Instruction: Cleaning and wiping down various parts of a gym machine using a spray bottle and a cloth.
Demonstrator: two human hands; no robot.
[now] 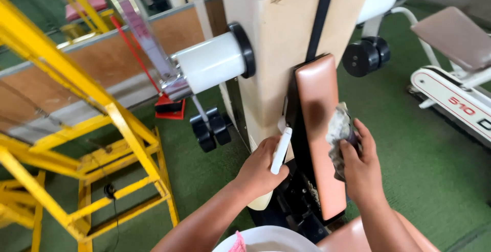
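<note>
Nearest the lens: white bowl-like rim [266, 239] with a pink tuft at bottom centre, can't tell what it is. Both forearms reach over it.

Right hand [362, 167] is closed around a crumpled grey-white rag [338, 129], pressing it against the right edge of the salmon-pink upright pad [318, 129] on the gym machine. A darker patch on the pad beside the rag looks damp (my read, not certain).

Left hand [260, 169] wraps a white spray bottle [280, 151], nozzle end up, held just left of the pad, close enough to reach the same surface.

Pad is mounted on the cream machine column [276, 42]. White roller cushion [212, 62] sticks out left, black weight plates [210, 128] below it. Yellow steel frame [87, 144] far left, another bench [452, 37] right, green carpet floor [429, 170].
</note>
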